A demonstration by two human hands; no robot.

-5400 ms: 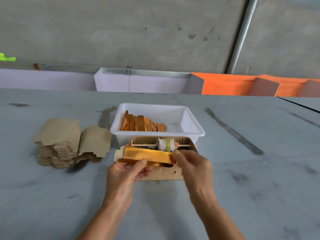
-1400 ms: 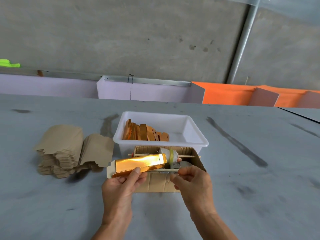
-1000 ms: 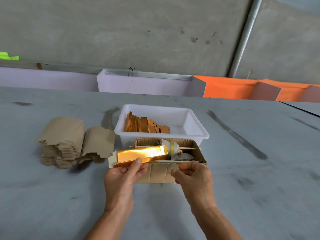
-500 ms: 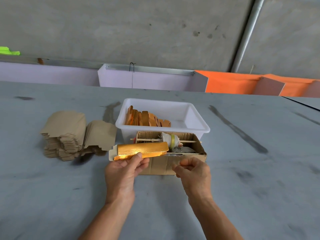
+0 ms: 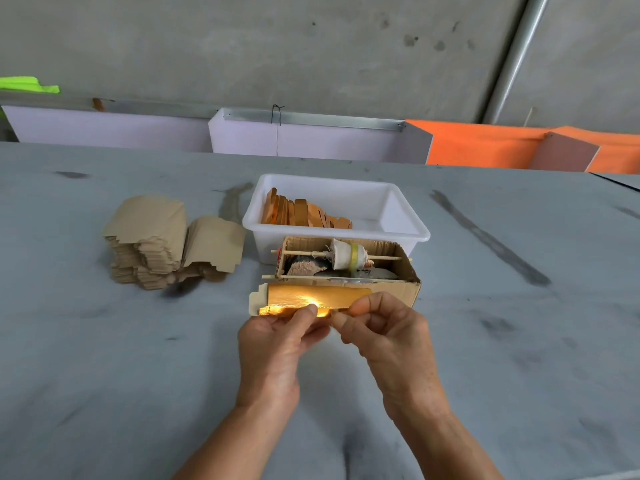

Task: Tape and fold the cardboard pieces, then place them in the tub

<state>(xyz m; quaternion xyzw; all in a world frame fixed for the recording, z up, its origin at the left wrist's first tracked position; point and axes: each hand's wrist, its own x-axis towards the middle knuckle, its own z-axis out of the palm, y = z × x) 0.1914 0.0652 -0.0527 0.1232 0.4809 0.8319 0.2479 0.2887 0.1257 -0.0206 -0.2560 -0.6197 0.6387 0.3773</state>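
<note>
Closer now, our right hand joins our left hand pinching the gold cardboard piece (press tape flat, we judge).

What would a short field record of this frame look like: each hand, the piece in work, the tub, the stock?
left hand: pinches the gold cardboard piece at its near edge
right hand: thumb and forefinger pinched at the piece's right end; whether tape is in the grip cannot be told
tape box: open cardboard box, roll on a stick, just behind the piece
tub: white, finished folded pieces leaning in its left half
stock: stack of unfolded brown blanks, left of the tub
</note>
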